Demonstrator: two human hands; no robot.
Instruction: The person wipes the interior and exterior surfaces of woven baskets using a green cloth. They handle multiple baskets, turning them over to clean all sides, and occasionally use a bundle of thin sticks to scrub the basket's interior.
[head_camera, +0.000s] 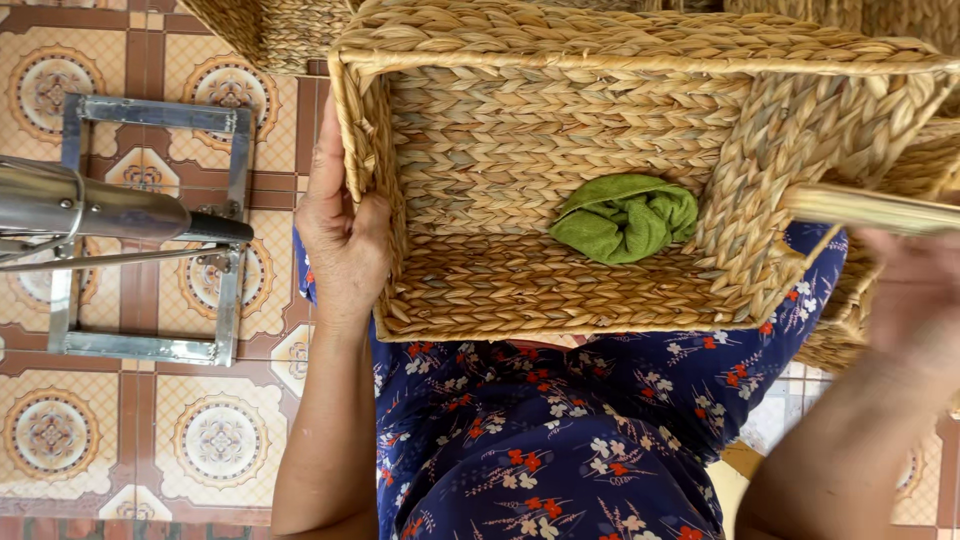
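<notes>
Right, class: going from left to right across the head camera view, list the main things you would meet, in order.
Metal frame on the tiled floor → left hand gripping the basket's left wall → woven rectangular basket → green cloth inside it → flat pale strip → blurred right hand.

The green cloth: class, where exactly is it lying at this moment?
In the head view the green cloth lies bunched inside the woven basket, right of its centre near the right wall; the left hand grips the basket's left wall.
</notes>
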